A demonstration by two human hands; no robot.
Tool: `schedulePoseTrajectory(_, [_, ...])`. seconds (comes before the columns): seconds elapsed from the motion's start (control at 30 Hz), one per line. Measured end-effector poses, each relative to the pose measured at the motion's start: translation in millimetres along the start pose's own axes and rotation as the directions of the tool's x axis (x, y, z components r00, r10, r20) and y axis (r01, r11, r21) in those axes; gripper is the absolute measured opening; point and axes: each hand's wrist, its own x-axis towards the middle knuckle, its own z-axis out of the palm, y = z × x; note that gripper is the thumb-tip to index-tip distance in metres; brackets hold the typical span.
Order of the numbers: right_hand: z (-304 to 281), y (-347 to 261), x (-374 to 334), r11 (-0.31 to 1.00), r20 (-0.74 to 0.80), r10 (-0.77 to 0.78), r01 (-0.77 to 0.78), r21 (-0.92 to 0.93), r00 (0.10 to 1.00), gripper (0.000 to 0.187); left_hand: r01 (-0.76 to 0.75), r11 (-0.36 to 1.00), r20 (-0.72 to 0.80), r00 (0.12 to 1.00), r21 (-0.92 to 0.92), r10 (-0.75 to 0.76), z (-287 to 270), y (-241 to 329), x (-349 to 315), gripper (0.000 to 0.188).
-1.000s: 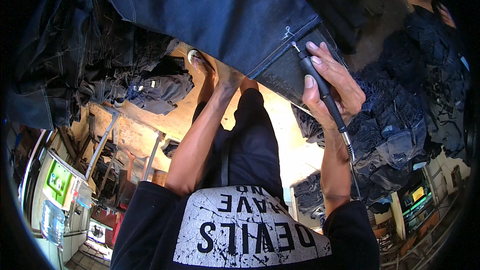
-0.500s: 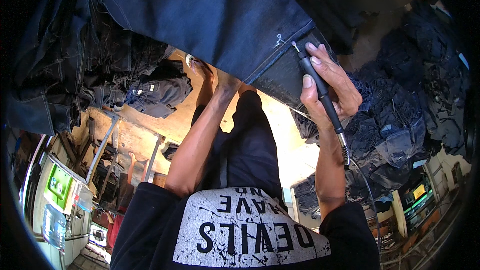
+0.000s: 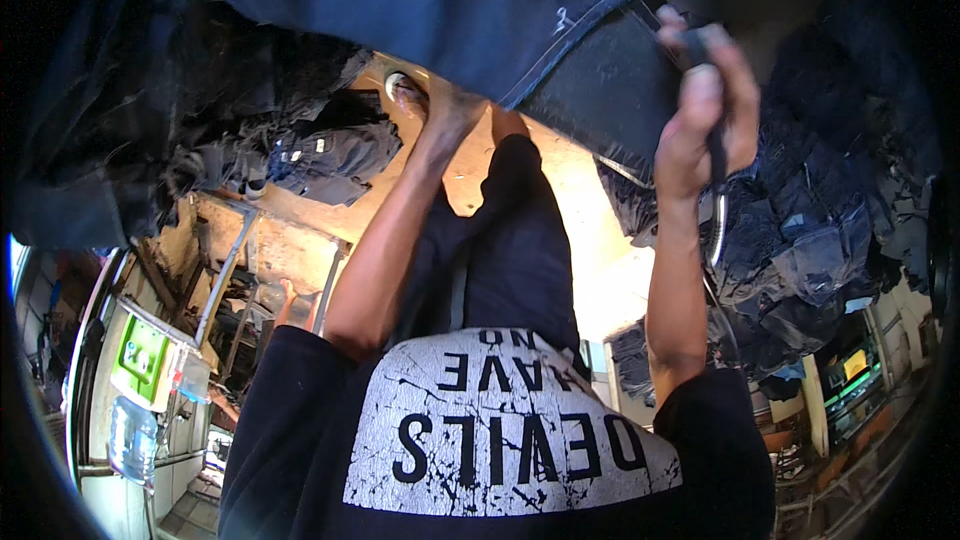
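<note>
A dark blue denim garment (image 3: 430, 10) lies spread at the top, with a seamed edge and a small pale squiggly mark (image 3: 563, 18) near it. Past that edge extends a dark flat panel (image 3: 600, 80). My left hand (image 3: 458, 112) reaches beneath the denim; its fingers are hidden by the cloth. To the right, my right hand (image 3: 715, 105), blurred by motion, is closed around a black pen-shaped rotary tool (image 3: 716, 155) with a metal spring sleeve and a thin cord. The tool is apart from the pale mark; its tip is too smeared to make out.
Heaps of dark garments (image 3: 800, 250) rise at right, and more dark clothing (image 3: 335, 160) lies at left. A metal frame (image 3: 228, 265) stands lower left, near a green tray (image 3: 142, 360) and a clear water bottle (image 3: 133, 440). The tool's cord hangs beside my right arm.
My right hand has moved up and to the right with the rotary tool, away from the seam near the pale mark. My left hand stays beneath the denim. The whole view has shifted slightly.
</note>
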Motion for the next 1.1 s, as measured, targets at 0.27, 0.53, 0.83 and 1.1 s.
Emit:
schedulePoseTrajectory(0.27, [77, 2, 73, 0.973, 0.086, -0.097, 0.113, -0.203, 0.992, 0.047, -0.251, 0.926, -0.251, 0.912, 0.282, 0.324, -197, 104, -109, 0.049])
schedulePoseTrajectory(0.53, [-30, -25, -18, 0.836, -0.307, 0.379, -0.465, -0.293, 0.873, 0.048, -0.575, 0.497, -0.045, 0.623, 0.650, 0.781, -249, 166, 1, 0.060])
schedulePoseTrajectory(0.83, [-14, 0, -41, 0.914, -0.481, 0.205, -0.343, -0.218, 0.853, 0.039, -0.675, 0.287, 0.221, 0.562, 0.680, 0.797, -120, 139, -44, 0.065])
schedulePoseTrajectory(1.1, [-124, 19, -51, 0.855, -0.592, 0.212, -0.442, -0.273, 0.777, 0.017, -0.594, 0.512, 0.283, 0.778, 0.620, 0.561, 10, 183, -75, 0.041])
